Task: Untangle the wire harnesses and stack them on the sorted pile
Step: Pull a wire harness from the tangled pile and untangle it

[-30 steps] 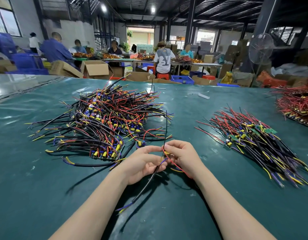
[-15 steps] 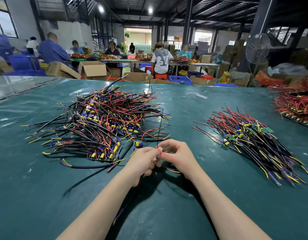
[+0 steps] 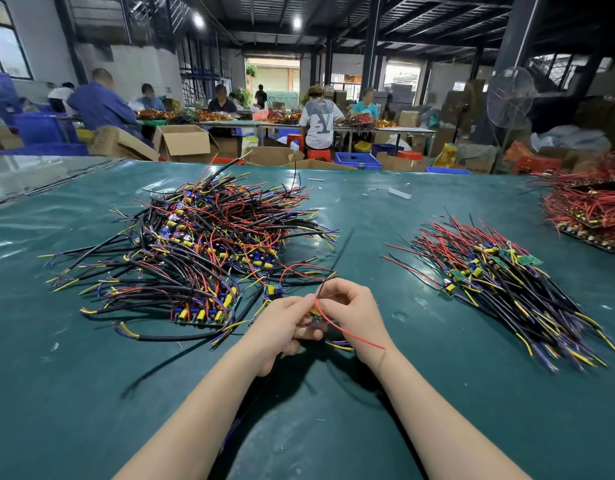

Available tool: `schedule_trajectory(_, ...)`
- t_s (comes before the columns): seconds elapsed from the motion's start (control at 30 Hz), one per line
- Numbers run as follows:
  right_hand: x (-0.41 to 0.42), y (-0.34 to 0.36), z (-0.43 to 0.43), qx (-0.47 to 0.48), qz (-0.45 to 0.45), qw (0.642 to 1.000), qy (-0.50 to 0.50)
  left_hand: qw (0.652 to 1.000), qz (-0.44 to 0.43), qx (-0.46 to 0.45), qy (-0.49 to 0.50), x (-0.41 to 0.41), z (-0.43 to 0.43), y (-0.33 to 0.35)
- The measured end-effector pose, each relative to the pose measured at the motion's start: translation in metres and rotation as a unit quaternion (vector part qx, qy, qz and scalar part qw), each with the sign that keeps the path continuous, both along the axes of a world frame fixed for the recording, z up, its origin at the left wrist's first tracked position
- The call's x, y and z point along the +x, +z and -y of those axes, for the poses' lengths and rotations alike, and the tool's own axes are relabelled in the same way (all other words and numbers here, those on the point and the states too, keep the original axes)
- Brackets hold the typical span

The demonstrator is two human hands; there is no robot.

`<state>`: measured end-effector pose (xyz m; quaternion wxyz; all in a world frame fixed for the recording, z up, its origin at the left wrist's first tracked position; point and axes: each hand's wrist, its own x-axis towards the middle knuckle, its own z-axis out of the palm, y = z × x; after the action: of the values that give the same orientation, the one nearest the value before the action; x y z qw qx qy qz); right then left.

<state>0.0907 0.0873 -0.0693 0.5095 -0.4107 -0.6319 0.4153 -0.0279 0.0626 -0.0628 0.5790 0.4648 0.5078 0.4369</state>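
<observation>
1. At the middle of the near edge, the left hand [image 3: 281, 323] and the right hand [image 3: 354, 313] meet just above the worktop [image 3: 91, 393]. Each grip is closed, with the fingers curled and pinching one wire harness [image 3: 314, 318] between them. Its red wire [image 3: 351, 332] runs over the right wrist.
2. I think the step is to free this harness. The left hand should hold the small board firmly while the right draws each wire straight and slowly, so that no end catches.
3. The tangled heap [image 3: 202, 251] lies just behind the hands, toward the left side. The sorted pile [image 3: 500, 275] lies toward the right side, well apart, and its wires are nearly parallel. The harness should be laid on it in the same direction.
4. The worktop has a shiny green cover. A heap of red wires [image 3: 590, 209] lies at the far right corner.
5. Behind it is a workshop with seated people, cartons [image 3: 183, 140] and a standing fan [image 3: 510, 97].
</observation>
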Motion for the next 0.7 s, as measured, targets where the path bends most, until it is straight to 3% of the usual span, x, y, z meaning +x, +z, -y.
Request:
schedule_trajectory(0.3,-0.0009,-0.0006,0.0003,0.008,0.01,0.998,-0.067,0.992,-0.097,0.063,0.049,0.0031,-0.0001,-0.005)
schedule_trajectory(0.57,-0.0003,0.0041,0.0024,-0.1,-0.102,0.99,-0.001,0.98,-0.153,0.109,0.06,0.0054,0.003,-0.0023)
schedule_trajectory(0.7,-0.0016,0.0042,0.0022,-0.115,-0.156,0.981,-0.007,0.989,-0.117,0.089,0.026,0.0081,0.0057,0.0008)
